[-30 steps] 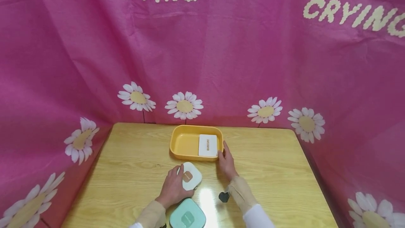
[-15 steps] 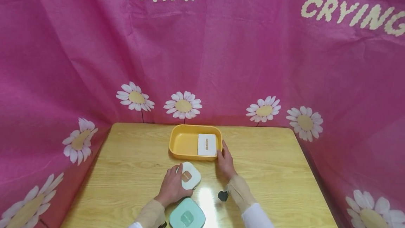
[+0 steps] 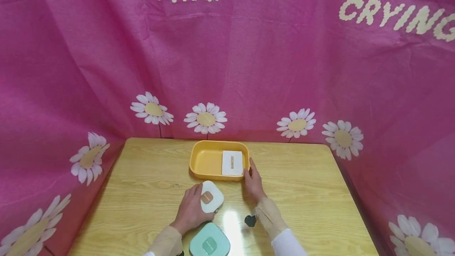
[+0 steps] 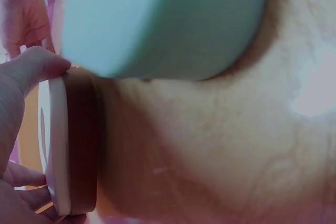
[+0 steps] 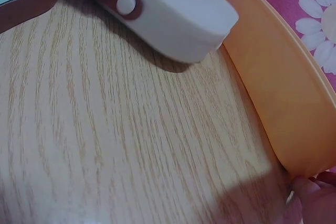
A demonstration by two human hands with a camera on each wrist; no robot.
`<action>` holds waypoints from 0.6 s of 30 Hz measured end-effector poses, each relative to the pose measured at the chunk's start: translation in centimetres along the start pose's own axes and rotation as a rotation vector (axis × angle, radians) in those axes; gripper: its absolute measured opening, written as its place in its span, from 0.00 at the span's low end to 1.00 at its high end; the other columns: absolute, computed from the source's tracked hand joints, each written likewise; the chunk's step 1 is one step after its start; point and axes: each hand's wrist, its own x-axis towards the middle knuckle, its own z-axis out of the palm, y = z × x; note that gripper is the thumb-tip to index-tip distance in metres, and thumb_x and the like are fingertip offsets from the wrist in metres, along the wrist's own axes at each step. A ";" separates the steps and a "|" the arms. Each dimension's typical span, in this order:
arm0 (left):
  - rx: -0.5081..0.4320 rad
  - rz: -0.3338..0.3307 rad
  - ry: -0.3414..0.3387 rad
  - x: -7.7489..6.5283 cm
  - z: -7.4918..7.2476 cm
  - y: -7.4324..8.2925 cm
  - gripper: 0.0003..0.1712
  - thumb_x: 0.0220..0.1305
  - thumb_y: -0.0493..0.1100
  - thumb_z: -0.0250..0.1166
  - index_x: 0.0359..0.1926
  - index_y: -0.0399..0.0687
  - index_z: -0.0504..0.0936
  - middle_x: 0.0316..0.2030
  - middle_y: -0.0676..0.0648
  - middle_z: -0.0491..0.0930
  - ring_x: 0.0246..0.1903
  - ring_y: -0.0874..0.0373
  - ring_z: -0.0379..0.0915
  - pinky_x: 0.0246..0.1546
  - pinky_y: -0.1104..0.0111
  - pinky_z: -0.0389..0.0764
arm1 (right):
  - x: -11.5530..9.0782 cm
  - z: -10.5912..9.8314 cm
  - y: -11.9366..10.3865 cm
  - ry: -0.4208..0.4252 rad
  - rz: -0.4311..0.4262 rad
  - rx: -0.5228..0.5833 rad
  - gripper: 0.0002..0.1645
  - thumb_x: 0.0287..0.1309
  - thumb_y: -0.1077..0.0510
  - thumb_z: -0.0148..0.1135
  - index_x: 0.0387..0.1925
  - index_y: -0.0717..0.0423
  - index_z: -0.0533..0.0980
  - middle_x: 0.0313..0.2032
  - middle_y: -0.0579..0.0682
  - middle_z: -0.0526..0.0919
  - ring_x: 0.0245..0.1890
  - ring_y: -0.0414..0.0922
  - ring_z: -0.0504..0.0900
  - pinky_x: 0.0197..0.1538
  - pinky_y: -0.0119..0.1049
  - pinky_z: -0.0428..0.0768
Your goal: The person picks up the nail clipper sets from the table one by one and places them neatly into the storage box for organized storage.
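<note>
Nearest: green case (image 3: pixel 209 241) on the table (image 3: pixel 302 192), well short of the tray (image 3: pixel 204 163). Left hand (image 3: pixel 190 209) has white case (image 3: pixel 212 198) between thumb and fingers, just on the tray's near side; can't tell if it's lifted. Right hand (image 3: pixel 254 183) is clamped on the tray's near right corner, hands apart. Left wrist alone shows the case's deep brown lower half; right wrist alone, its round white button (image 5: pixel 126 4). Only head shows the white MANICURE piece (image 3: pixel 232 163) inside the tray's right end. Pink curtain (image 3: pixel 249 70) behind the tray.
</note>
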 end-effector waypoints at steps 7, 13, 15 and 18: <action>0.021 0.009 0.032 -0.3 -1.3 0.4 0.68 0.35 0.58 0.82 0.75 0.30 0.65 0.69 0.32 0.70 0.66 0.37 0.67 0.65 0.48 0.74 | 0.1 0.0 0.4 0.000 -0.004 0.018 0.36 0.83 0.62 0.43 0.83 0.65 0.45 0.82 0.65 0.48 0.81 0.61 0.50 0.78 0.55 0.55; 0.034 0.022 0.061 -0.2 -2.7 1.0 0.67 0.37 0.59 0.82 0.75 0.30 0.65 0.67 0.32 0.72 0.65 0.37 0.68 0.64 0.47 0.75 | 0.1 0.0 0.5 0.011 0.007 -0.003 0.36 0.82 0.61 0.43 0.83 0.63 0.46 0.82 0.64 0.49 0.81 0.60 0.51 0.78 0.55 0.55; 0.040 0.027 0.070 -0.1 -3.1 1.0 0.67 0.37 0.60 0.82 0.75 0.30 0.66 0.66 0.33 0.73 0.64 0.37 0.69 0.63 0.47 0.75 | 0.2 0.0 0.6 0.017 0.003 -0.010 0.36 0.82 0.60 0.44 0.83 0.63 0.46 0.81 0.65 0.50 0.81 0.60 0.51 0.78 0.56 0.55; 0.053 0.023 0.075 0.0 -3.4 1.0 0.68 0.37 0.61 0.82 0.75 0.31 0.66 0.67 0.33 0.73 0.64 0.37 0.69 0.63 0.47 0.75 | 0.3 0.1 0.8 0.019 0.001 -0.013 0.36 0.82 0.60 0.44 0.83 0.63 0.47 0.81 0.65 0.50 0.81 0.60 0.51 0.78 0.56 0.55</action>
